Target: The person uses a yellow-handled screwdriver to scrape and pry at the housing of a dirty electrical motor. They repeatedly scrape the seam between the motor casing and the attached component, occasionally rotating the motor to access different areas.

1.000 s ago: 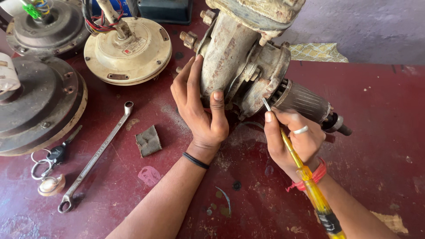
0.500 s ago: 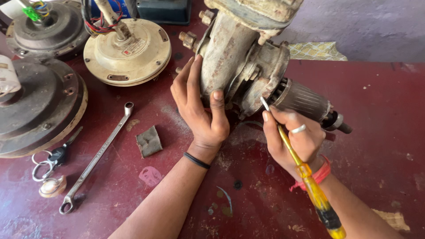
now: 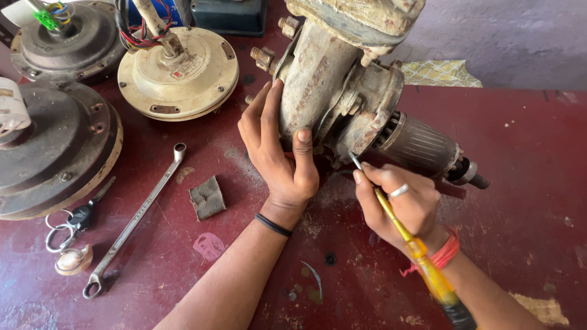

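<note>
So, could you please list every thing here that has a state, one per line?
left hand: gripping the motor housing
right hand: holding the screwdriver
motor housing: tilted, rusty, armature sticking out
screwdriver: tip at the housing joint
spanner: lying flat, untouched
cream fan motor: wires exposed
keys: lying beside the dark fan cover

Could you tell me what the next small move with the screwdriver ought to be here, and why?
Probably a slow turn of the yellow-handled screwdriver with the tip kept seated. The right hand pinches its shaft and the tip sits against the lower edge of the corroded motor housing, though the exact contact point is too small to see. The left hand grips the housing, bracing it on the red table.
</note>
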